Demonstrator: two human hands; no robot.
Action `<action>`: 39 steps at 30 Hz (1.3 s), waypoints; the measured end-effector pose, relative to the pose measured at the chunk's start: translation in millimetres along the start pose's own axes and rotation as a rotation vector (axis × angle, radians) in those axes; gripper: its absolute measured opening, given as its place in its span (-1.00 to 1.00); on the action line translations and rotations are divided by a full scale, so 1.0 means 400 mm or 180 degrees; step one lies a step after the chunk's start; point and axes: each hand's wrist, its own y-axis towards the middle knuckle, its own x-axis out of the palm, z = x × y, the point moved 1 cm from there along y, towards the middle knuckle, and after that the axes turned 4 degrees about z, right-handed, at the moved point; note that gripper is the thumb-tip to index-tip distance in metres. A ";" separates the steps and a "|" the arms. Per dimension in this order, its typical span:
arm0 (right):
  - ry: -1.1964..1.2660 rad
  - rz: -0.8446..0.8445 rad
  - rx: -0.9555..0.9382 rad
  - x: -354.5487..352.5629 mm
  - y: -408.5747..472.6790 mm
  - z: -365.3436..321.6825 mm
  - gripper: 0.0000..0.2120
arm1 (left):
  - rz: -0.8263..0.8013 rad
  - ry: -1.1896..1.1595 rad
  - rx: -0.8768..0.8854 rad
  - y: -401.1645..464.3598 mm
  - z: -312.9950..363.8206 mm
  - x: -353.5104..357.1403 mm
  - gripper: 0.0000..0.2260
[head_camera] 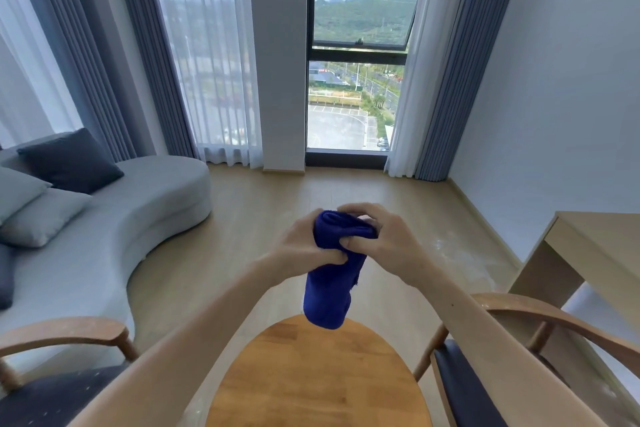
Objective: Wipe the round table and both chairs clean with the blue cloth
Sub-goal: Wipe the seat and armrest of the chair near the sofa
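Observation:
Both my hands hold a folded blue cloth (330, 284) up in the air above the far edge of the round wooden table (311, 378). My left hand (301, 250) grips the cloth's upper part from the left, and my right hand (377, 236) pinches its top from the right. The cloth's lower end hangs down just over the tabletop. A wooden armchair with a dark seat (59, 392) stands left of the table, with pale specks on its cushion. A second such chair (519, 350) stands to the right, partly behind my right forearm.
A curved grey sofa (138, 215) with cushions lies at the left. A light wooden desk (588, 246) stands against the right wall. Tall windows with curtains (446, 80) fill the far wall, with wooden floor (311, 191) between them and the table.

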 end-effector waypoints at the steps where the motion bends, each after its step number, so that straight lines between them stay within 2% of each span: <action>1: 0.0282 -0.0014 0.0100 0.000 -0.005 0.003 -0.53 | 0.0112 -0.0082 0.0037 0.001 0.002 -0.001 -0.57; 3: 0.0716 -0.0208 0.0299 -0.003 -0.021 0.018 -0.34 | 0.0269 -0.0334 0.0069 0.002 0.006 -0.007 -0.59; 5: 0.0744 -0.0601 0.0414 0.010 -0.046 0.042 -0.18 | 0.0407 -0.0688 -0.0012 0.004 0.011 -0.012 -0.58; 6: 0.0700 -0.0736 0.0469 0.023 -0.059 0.055 -0.16 | 0.0468 -0.0845 -0.0052 0.005 0.017 -0.012 -0.58; 9: 0.0542 -0.0664 0.0575 0.057 -0.084 0.082 -0.24 | 0.0645 -0.0945 -0.0069 0.016 0.032 -0.012 -0.62; 12: 0.0270 -0.0334 0.0593 0.057 -0.090 0.099 -0.44 | 0.0755 -0.1129 -0.0261 0.024 0.033 -0.036 -0.65; 16: 0.0190 -0.0205 0.0495 0.043 -0.099 0.102 -0.55 | 0.0618 -0.1510 -0.0563 0.016 0.017 -0.047 -0.65; 18: 0.0359 -0.0453 0.0635 0.036 -0.105 0.098 -0.52 | 0.0495 -0.1523 -0.0628 0.001 0.012 -0.044 -0.63; 21: 0.0514 -0.0956 0.0810 0.036 -0.115 0.089 -0.36 | 0.0353 -0.1549 -0.0742 -0.034 0.004 -0.042 -0.62; 24: 0.0844 -0.0919 0.0775 0.079 -0.124 0.087 -0.37 | 0.0426 -0.1452 -0.0757 -0.085 -0.013 -0.040 -0.65; 26: 0.1194 -0.0883 0.0846 0.130 -0.129 0.091 -0.48 | 0.0552 -0.1384 -0.0775 -0.123 -0.040 -0.054 -0.64; 29: 0.1379 -0.1317 0.1009 0.231 -0.128 0.093 -0.52 | 0.0770 -0.1265 -0.0948 -0.208 -0.102 -0.111 -0.61; 33: 0.1224 -0.1780 0.1050 0.399 -0.154 0.025 -0.46 | 0.1056 -0.1194 -0.1248 -0.366 -0.198 -0.203 -0.56; 37: 0.0937 -0.2049 0.1049 0.607 -0.222 -0.041 -0.21 | 0.1485 -0.1228 -0.1411 -0.547 -0.286 -0.317 -0.56; 38: 0.0864 -0.2080 0.1047 0.669 -0.243 -0.053 -0.21 | 0.1582 -0.1182 -0.1444 -0.597 -0.308 -0.349 -0.56; 39: 0.0774 -0.2107 0.1028 0.735 -0.263 -0.066 -0.29 | 0.1672 -0.1129 -0.1469 -0.651 -0.328 -0.383 -0.57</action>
